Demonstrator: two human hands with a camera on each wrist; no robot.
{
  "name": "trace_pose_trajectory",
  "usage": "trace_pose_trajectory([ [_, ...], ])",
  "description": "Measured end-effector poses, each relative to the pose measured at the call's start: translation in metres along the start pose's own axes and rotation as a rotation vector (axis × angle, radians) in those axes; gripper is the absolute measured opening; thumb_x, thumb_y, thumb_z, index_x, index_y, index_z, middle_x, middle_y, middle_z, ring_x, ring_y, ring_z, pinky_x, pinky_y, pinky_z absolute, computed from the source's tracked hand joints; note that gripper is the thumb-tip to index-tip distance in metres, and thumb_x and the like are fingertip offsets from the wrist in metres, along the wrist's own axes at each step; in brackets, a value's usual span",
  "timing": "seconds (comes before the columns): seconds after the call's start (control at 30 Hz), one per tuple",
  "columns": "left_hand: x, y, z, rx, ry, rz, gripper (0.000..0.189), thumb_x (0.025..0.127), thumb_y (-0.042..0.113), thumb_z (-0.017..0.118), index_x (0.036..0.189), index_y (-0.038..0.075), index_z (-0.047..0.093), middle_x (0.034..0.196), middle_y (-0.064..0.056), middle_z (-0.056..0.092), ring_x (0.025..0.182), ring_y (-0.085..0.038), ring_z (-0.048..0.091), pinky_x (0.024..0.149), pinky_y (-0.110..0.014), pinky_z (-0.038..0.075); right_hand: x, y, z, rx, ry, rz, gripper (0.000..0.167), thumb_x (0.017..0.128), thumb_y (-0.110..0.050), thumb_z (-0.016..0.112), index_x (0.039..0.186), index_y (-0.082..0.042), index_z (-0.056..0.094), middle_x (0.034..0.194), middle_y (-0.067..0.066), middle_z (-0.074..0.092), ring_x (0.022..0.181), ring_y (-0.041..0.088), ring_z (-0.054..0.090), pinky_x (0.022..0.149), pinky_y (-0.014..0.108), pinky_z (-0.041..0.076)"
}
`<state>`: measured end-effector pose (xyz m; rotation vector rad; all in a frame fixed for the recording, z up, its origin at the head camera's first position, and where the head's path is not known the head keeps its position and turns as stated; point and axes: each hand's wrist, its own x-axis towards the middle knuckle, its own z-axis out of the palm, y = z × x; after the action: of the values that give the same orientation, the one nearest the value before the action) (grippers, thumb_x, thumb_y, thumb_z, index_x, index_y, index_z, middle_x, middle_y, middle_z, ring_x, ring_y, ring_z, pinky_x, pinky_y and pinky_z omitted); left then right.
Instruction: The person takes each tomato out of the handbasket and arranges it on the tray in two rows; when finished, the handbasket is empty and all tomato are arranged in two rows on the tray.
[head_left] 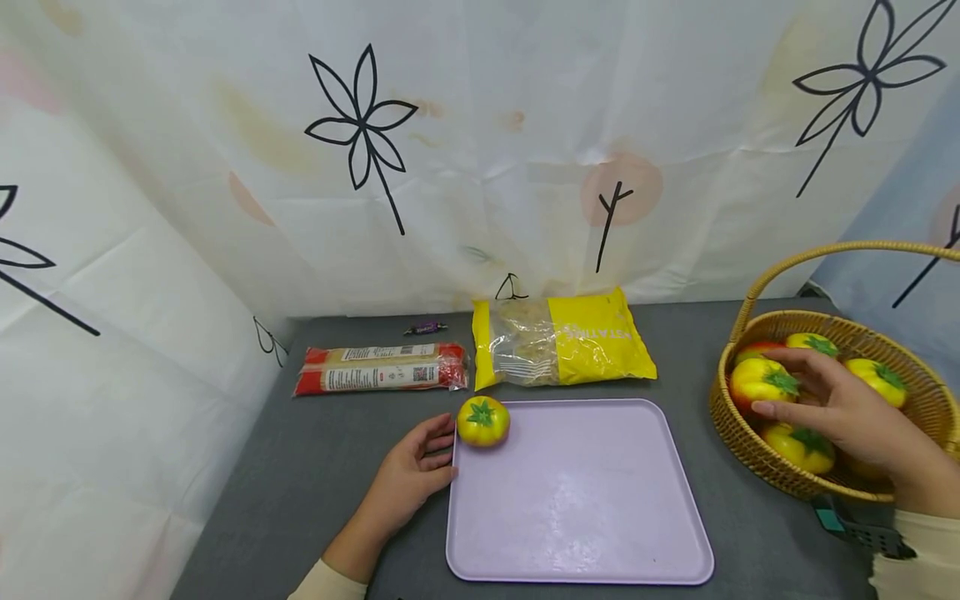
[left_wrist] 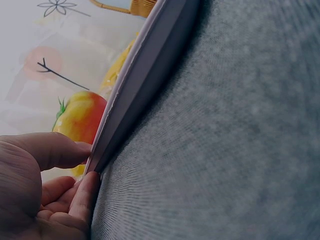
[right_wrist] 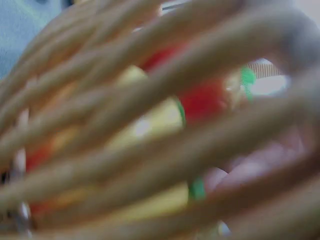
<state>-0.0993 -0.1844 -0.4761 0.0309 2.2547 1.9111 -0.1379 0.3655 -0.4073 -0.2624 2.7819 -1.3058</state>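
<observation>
While the right hand [head_left: 847, 408] grips fruit [head_left: 757, 382], the left [head_left: 411, 473] pinches a tray [head_left: 577, 492].

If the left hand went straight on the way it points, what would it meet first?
The left rim of the lavender tray, which its fingertips seem to touch; just beyond, in the tray's far-left corner, sits a yellow fruit, though the gap is hard to judge.

The tan woven wicker basket [head_left: 750, 454] has its curved handle [head_left: 862, 246] cut off; inside it, round yellow-red fruits [head_left: 787, 446] lie partly hidden.
</observation>
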Motion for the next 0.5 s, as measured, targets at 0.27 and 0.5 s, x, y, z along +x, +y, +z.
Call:
trace_pose_trajectory([
  [0.27, -0.001, -0.001, 0.000, -0.006, -0.007, 0.002, 0.076, 0.091, -0.008, 0.081, 0.159, -0.003, 0.049, 0.156, -0.021, 0.054, 0.137, -0.037, 0.058, 0.103, -0.035, 0.057, -0.002, -0.015, 0.004, 0.035, 0.079, -0.030, 0.075, 0.102, -0.010, 0.079, 0.159, 0.007, 0.034, 0.150, 0.023, 0.039, 0.107, 0.006, 0.060, 0.071, 0.020, 0.058],
  [0.5, 0.000, -0.003, 0.000, -0.013, -0.010, 0.011, 0.075, 0.091, -0.008, 0.081, 0.159, -0.004, 0.049, 0.156, -0.022, 0.054, 0.137, -0.037, 0.058, 0.103, -0.034, 0.057, -0.003, -0.034, 0.014, 0.027, 0.118, -0.122, 0.074, 0.098, -0.005, 0.082, 0.161, 0.000, 0.043, 0.148, 0.012, 0.039, 0.100, 0.001, 0.061, 0.074, 0.016, 0.058],
])
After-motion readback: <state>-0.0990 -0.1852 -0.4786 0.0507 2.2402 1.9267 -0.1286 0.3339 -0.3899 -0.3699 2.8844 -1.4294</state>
